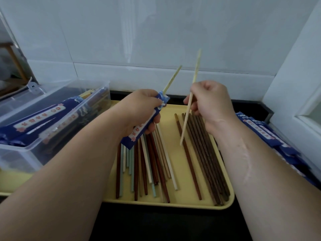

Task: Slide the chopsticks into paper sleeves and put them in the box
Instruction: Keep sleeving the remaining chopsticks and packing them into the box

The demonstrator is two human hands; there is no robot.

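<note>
My left hand (139, 108) grips a blue paper sleeve (144, 126) with a pale chopstick (172, 80) sticking out of its far end. A second pale chopstick (190, 100) is pinched in my right hand (210, 103), tilted with its top toward the wall and its lower tip over the tray. Both hands hover above the yellow tray (173, 202), which holds several loose chopsticks: mixed red, white and pale blue ones (147, 167) at left, dark brown ones (205, 164) at right. The clear plastic box (22, 150) at left holds sleeved chopsticks.
A pile of blue paper sleeves (271, 136) lies right of the tray, partly behind my right forearm. White tiled wall (156, 40) stands close behind. A white frame (295, 84) borders the right side. The counter's dark front edge (156, 223) runs below the tray.
</note>
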